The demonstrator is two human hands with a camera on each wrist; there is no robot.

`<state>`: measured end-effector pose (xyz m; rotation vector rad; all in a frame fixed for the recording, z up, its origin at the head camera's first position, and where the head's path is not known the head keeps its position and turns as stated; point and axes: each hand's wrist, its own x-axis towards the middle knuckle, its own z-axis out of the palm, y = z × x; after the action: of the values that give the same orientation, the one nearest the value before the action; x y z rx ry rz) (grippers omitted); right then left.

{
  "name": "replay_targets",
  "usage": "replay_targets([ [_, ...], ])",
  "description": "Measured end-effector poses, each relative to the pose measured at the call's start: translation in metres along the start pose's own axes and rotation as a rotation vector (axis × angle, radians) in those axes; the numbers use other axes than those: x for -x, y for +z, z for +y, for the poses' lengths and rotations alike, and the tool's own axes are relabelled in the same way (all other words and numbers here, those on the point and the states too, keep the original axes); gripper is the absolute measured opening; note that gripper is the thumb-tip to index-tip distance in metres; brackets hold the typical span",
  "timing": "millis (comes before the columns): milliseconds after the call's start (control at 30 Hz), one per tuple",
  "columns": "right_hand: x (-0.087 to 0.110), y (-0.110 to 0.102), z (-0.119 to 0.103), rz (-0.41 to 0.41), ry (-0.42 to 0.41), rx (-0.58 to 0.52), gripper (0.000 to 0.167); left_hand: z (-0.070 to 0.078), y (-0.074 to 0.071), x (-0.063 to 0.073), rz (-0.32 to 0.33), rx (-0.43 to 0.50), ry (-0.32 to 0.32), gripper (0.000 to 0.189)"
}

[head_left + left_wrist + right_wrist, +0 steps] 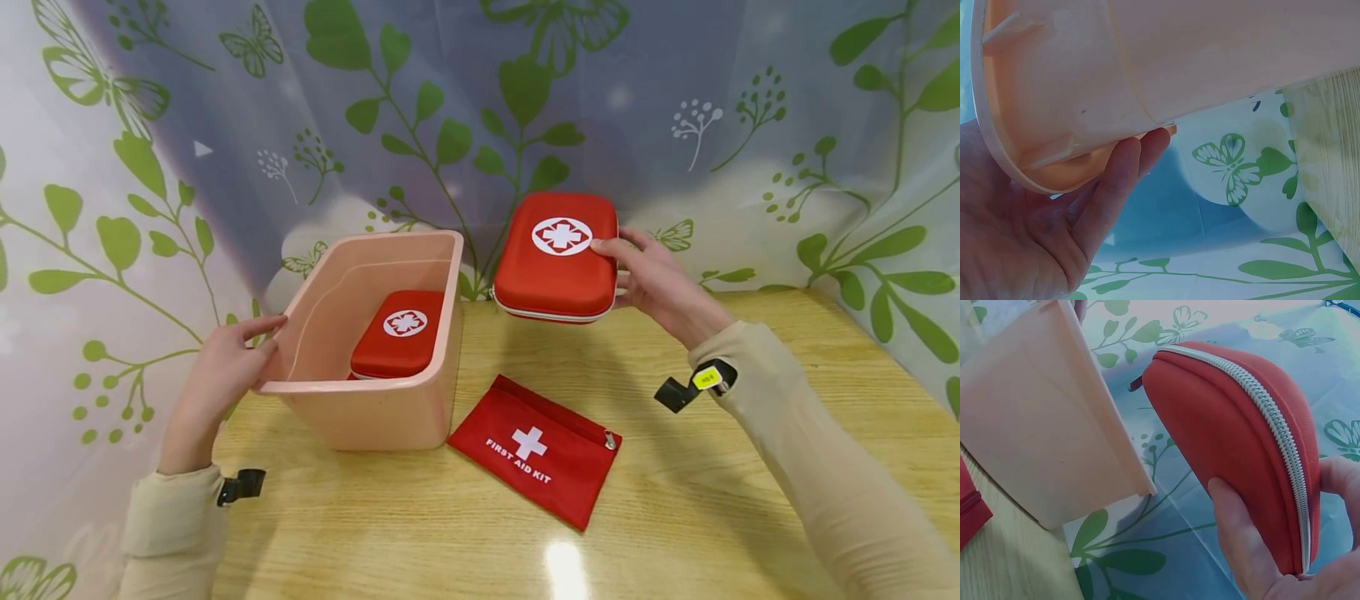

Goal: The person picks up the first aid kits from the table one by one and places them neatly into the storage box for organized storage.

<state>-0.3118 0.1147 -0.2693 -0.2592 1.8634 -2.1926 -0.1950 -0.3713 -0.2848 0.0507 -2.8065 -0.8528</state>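
Note:
My right hand (663, 283) holds a red hard-shell first aid case (551, 279) by its right side, raised above the table. The thumb lies on the lid near the white cross emblem. In the right wrist view, the case's silver zipper (1266, 403) runs closed around the edge. With my left hand (221, 371) I grip the left rim of a pink plastic bin (375, 417), fingers under its lip in the left wrist view. Inside the bin lies a second red case (390, 346) with the same emblem; what lies beneath it is mostly hidden.
A flat red zip pouch (547, 471) marked FIRST AID KIT lies on the wooden table (360, 525), right beside the bin's front corner. Behind the table hangs a curtain (660, 108) with leaves and butterflies, close to the bin and the raised case.

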Motion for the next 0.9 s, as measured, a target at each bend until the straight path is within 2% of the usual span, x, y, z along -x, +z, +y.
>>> replay_targets([
  [500, -0.002, 0.013, -0.011, -0.007, -0.01, -0.035, 0.074, 0.0, -0.001, 0.001, -0.01, 0.011, -0.016, 0.047],
  [900, -0.006, 0.024, -0.009, -0.008, -0.012, -0.033, 0.076, -0.001, 0.0, 0.0, -0.018, 0.015, -0.029, 0.048],
])
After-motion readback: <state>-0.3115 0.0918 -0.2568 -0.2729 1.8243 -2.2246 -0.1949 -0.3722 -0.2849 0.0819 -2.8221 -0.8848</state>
